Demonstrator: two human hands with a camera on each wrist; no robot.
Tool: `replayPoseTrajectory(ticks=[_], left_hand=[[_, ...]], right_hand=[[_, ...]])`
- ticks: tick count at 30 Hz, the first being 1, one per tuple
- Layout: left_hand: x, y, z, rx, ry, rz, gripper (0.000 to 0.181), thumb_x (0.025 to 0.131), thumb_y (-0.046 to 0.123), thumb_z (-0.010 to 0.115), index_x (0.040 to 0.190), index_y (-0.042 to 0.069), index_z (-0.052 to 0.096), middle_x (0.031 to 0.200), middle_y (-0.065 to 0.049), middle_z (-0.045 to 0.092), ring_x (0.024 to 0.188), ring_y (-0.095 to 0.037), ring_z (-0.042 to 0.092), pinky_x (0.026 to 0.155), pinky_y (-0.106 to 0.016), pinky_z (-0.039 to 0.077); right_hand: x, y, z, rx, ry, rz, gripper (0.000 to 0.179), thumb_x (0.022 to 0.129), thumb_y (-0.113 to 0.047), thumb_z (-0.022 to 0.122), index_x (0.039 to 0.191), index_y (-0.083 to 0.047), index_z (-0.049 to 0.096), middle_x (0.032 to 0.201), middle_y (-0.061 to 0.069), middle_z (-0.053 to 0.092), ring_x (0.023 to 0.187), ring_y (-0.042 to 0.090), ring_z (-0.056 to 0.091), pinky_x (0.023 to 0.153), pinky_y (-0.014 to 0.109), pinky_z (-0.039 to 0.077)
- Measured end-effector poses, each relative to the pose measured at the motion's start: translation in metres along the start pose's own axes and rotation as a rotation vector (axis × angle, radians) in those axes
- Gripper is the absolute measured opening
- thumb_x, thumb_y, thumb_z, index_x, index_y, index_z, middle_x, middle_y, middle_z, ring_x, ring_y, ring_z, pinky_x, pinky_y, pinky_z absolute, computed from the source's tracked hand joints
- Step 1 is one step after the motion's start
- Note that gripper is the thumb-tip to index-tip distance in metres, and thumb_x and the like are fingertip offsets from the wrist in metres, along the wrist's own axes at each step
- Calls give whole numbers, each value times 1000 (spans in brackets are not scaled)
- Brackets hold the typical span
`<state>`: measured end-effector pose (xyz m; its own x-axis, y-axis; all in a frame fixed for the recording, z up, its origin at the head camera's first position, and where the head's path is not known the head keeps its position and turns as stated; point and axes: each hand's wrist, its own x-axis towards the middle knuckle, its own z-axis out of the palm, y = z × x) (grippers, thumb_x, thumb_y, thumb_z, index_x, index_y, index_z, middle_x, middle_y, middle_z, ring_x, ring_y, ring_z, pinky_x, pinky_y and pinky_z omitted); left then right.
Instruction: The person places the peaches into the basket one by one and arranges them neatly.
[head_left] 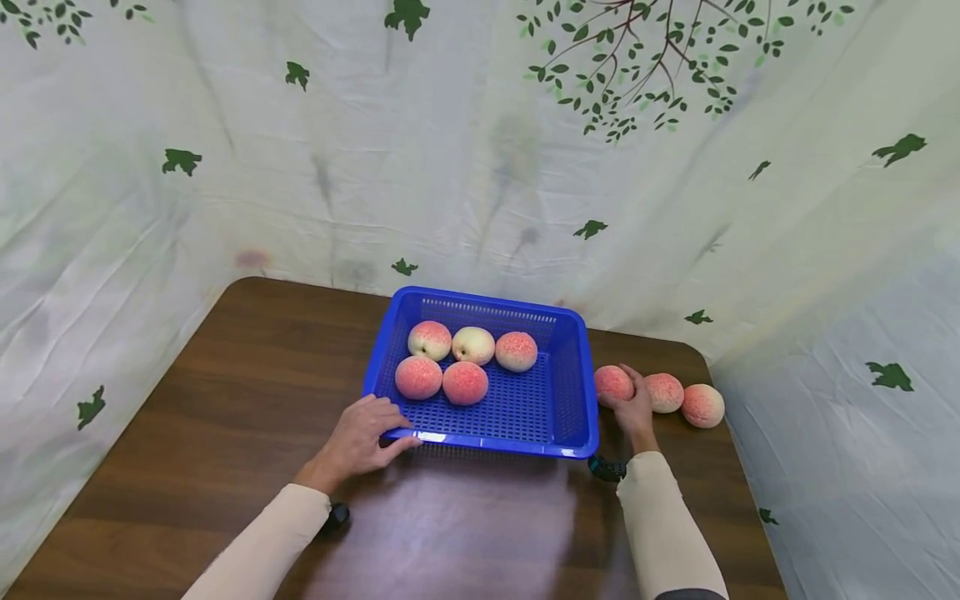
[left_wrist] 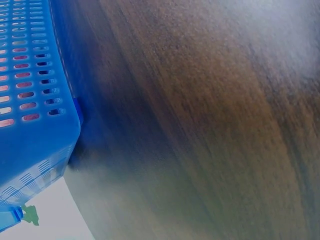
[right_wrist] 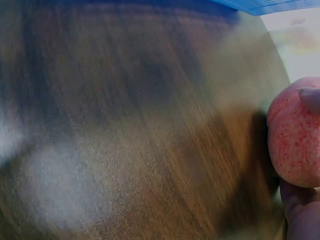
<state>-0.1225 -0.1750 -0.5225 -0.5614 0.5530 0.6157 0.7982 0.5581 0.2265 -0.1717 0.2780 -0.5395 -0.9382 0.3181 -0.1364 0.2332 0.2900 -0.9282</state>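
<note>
A blue plastic basket [head_left: 551, 408] stands on the table with several pink and cream peaches [head_left: 465, 383] inside, mostly toward its left. At its near left corner, my left hand [head_left: 362, 442] grips the rim, thumb along the front edge. Just outside the basket's right side, my right hand [head_left: 633, 408] holds a peach [head_left: 613, 382] between thumb and fingers. In the right wrist view the same peach [right_wrist: 295, 135] shows at the right edge, a fingertip over it. The left wrist view has only the perforated basket wall [left_wrist: 30, 135]; the left hand is out of that frame.
Two more peaches, one [head_left: 663, 392] beside my right hand and another [head_left: 702, 406] farther right, lie on the brown wooden table [head_left: 225, 417]. White curtains [head_left: 465, 167] with a leaf print hang behind the table and along both sides.
</note>
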Motion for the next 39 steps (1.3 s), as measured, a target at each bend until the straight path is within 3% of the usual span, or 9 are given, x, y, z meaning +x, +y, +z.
replayPoseTrajectory(ticks=[10, 17, 22, 24, 26, 30, 33, 36, 39], left_hand=[[1, -1, 1, -2, 11, 15, 59, 94, 61, 40, 73, 15, 70, 68, 7, 59, 64, -11, 50, 59, -26, 35], [2, 0, 1, -4, 1, 11, 60, 94, 62, 39, 73, 16, 71, 68, 8, 60, 63, -10, 50, 59, -25, 35], [3, 0, 0, -5, -9, 12, 34, 84, 48, 69, 74, 15, 71, 68, 7, 60, 64, -9, 50, 60, -25, 35], [4, 0, -1, -9, -13, 11, 26, 76, 40, 77, 74, 15, 72, 68, 7, 61, 64, -10, 50, 59, -25, 36], [5, 0, -2, -6, -16, 8, 28, 78, 43, 76, 75, 15, 72, 68, 7, 61, 64, -10, 51, 59, -25, 36], [4, 1, -2, -3, -10, 4, 53, 93, 59, 49, 74, 15, 72, 68, 7, 61, 63, -10, 51, 59, -25, 36], [3, 0, -2, 0, -6, 1, 64, 94, 64, 36, 73, 15, 72, 68, 7, 61, 62, -10, 51, 58, -25, 36], [3, 0, -3, 2, -15, -1, 60, 94, 63, 40, 74, 16, 72, 68, 8, 61, 63, -9, 51, 59, -25, 36], [3, 0, -3, -5, -28, -3, 39, 88, 52, 63, 75, 16, 72, 69, 8, 61, 64, -10, 51, 59, -25, 36]], right_hand=[[-2, -9, -8, -15, -43, 28, 68, 89, -3, 65, 148, -9, 32, 147, 21, 38, 130, 33, 38, 107, 49, 32], [-5, -26, -18, 9, -7, 90, 67, 90, -12, 67, 148, -13, 33, 147, 17, 37, 129, 31, 36, 107, 48, 32], [-7, -43, -28, 25, 2, 83, 68, 88, -11, 69, 147, -15, 34, 147, 15, 38, 129, 29, 36, 108, 45, 31], [-9, -51, -31, 32, 3, 66, 69, 86, -11, 71, 146, -16, 37, 146, 14, 40, 127, 27, 38, 107, 43, 33], [-12, -59, -33, 35, -5, 41, 70, 85, -11, 74, 144, -16, 38, 144, 14, 42, 123, 25, 41, 103, 40, 35], [-17, -72, -32, 31, -46, -20, 72, 81, -15, 78, 143, -16, 40, 142, 14, 45, 115, 19, 46, 94, 30, 40], [-20, -79, -30, 51, -102, -70, 73, 81, -14, 78, 143, -13, 40, 142, 14, 45, 111, 14, 49, 89, 22, 42], [-24, -84, -27, 92, -162, -122, 74, 81, -10, 77, 144, -9, 38, 140, 14, 45, 109, 11, 52, 87, 19, 45], [-28, -87, -24, 127, -203, -151, 72, 81, -5, 76, 142, -7, 38, 136, 9, 48, 107, 11, 54, 85, 18, 47]])
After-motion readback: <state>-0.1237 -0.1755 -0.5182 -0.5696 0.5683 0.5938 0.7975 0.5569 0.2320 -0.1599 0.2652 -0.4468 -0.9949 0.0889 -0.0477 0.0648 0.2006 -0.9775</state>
